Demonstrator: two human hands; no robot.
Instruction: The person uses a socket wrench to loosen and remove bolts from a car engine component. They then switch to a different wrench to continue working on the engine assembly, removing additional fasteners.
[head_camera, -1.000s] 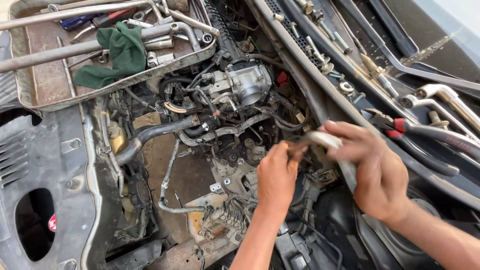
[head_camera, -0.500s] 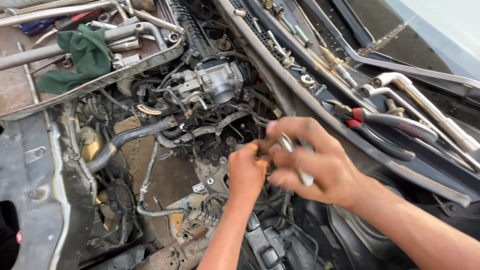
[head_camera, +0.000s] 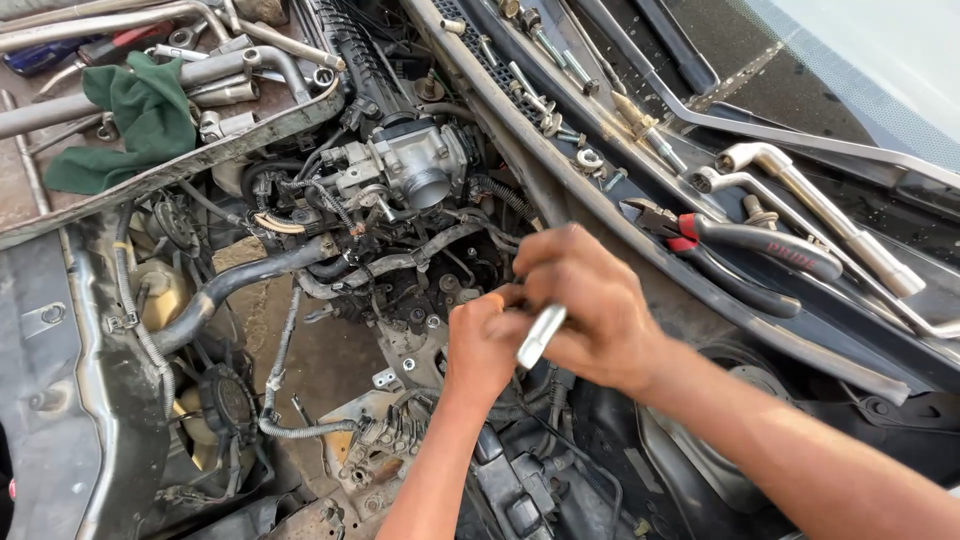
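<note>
Nearest the camera, over the middle of the open engine bay (head_camera: 330, 360), both hands meet. The right hand (head_camera: 600, 310) has its fingers clamped round a short silvery metal tool handle (head_camera: 540, 337), probably gripped that way to turn it. The handle's long axis runs slantwise, its free lower end pointing down and left toward the camera, its upper end hidden inside the fist. The left hand (head_camera: 482, 345) sits just beside it, fingers curled together at the tool's hidden working end; whether they pinch anything I cannot tell.

Farther off, the throttle body (head_camera: 415, 165) stands at the bay's rear. Red-handled pliers (head_camera: 745, 250) and an angled wrench (head_camera: 800, 190) lie along the cowl ledge, within reach. A green rag (head_camera: 140, 120) rests in the tray at the far left corner.
</note>
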